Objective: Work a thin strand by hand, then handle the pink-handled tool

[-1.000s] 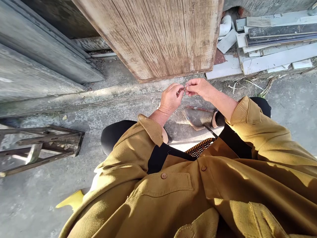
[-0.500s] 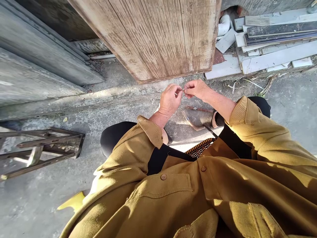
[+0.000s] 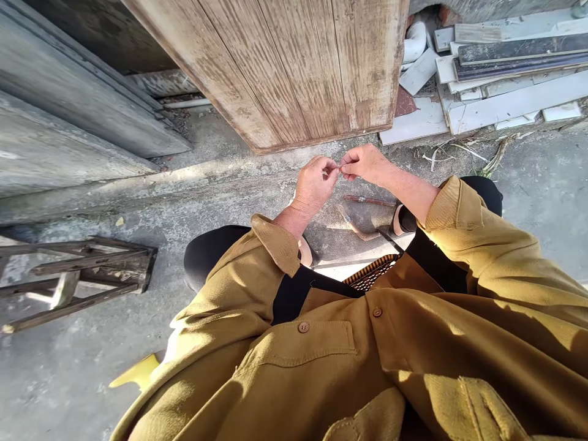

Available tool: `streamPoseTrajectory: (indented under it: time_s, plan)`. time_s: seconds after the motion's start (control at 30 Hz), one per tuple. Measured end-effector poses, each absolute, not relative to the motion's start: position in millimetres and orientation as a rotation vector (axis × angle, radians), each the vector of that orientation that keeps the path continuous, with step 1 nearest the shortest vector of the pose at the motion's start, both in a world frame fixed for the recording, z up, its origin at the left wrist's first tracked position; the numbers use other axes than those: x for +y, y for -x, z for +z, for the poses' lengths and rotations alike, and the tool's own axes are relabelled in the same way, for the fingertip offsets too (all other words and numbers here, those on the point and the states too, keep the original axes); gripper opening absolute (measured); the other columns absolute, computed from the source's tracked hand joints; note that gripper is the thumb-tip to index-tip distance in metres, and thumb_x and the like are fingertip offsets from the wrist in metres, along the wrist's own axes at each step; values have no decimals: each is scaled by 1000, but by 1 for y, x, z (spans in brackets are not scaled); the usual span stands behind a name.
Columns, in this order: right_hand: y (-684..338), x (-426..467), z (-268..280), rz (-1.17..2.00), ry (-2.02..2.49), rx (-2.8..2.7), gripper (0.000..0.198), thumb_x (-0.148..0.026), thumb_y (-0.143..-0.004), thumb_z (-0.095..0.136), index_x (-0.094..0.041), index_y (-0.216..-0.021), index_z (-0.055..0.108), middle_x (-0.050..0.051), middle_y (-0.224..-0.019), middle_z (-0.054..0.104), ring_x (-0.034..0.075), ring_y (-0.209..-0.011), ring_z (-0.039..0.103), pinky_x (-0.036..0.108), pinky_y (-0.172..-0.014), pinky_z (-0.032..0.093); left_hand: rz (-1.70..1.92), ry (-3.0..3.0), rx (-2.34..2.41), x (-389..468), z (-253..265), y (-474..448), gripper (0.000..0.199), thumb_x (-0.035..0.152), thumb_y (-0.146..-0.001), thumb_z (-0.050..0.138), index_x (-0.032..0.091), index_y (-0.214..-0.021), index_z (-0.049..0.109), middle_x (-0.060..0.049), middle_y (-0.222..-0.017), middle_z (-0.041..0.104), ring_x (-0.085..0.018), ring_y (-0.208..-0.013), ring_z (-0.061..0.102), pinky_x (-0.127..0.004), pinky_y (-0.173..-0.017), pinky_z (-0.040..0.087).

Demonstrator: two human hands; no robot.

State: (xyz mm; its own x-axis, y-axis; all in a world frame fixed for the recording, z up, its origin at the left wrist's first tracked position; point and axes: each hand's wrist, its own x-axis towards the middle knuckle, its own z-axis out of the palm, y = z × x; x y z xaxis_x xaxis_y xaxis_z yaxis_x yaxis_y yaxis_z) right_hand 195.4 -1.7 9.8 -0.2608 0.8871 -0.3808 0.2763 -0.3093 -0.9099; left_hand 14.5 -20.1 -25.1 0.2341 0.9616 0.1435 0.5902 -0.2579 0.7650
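At twelve o'clock from the shirt (image 3: pixel 316 367), my left hand (image 3: pixel 315 185) and right hand (image 3: pixel 366 164) seem to pinch a tiny thing (image 3: pixel 340 168), too small to name. I'd guess it's partway done; what's left, I can't tell.

Grey concrete floor (image 3: pixel 542 196), weathered wooden frame (image 3: pixel 92 260), small yellowish leaf (image 3: pixel 120 221), dry stalks (image 3: pixel 498 156)

A weathered plank panel (image 3: pixel 294 67) sits at twelve o'clock, stacked boards (image 3: pixel 500 68) at two, a wooden frame (image 3: pixel 92 261) at nine, a yellow object (image 3: pixel 140 371) at eight.
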Motion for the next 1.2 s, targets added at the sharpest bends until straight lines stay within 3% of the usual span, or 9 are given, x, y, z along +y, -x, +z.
streamPoseTrajectory:
  time_s: [0.47,0.87,1.03,1.2]
  plan:
    - [-193,-3,13,1544,1545,-1537,17,-1,-89,71,-13,-77,68,0,-63,67,10,-57,62,20,-57,51,828,-1827,1496,-22,-15,-20,8,12,-80,63,19,-78,63,-1,-83,72,-14,-74,65,-26,-73,56]
    - [-188,-4,19,1596,1524,-1389,20,0,-89,69,-14,-76,65,-1,-63,64,10,-58,62,23,-62,56,791,-2278,1475,-18,-24,-15,10,13,-90,60,22,-86,62,-5,-93,72,-22,-97,70,-35,-89,57]
    - [-188,-5,22,1613,1545,-1312,13,-4,-88,73,-14,-83,68,0,-70,67,11,-65,64,22,-63,56,639,-2332,1542,-13,-27,-15,11,16,-94,65,21,-88,57,-7,-97,70,-22,-96,68,-40,-90,56]
    - [-189,-5,23,1616,1606,-1380,17,-11,-91,75,-15,-77,66,1,-68,65,11,-65,63,21,-60,54,682,-2313,1521,-10,-29,-14,14,14,-92,65,23,-88,55,-5,-97,70,-21,-93,67,-38,-88,55]
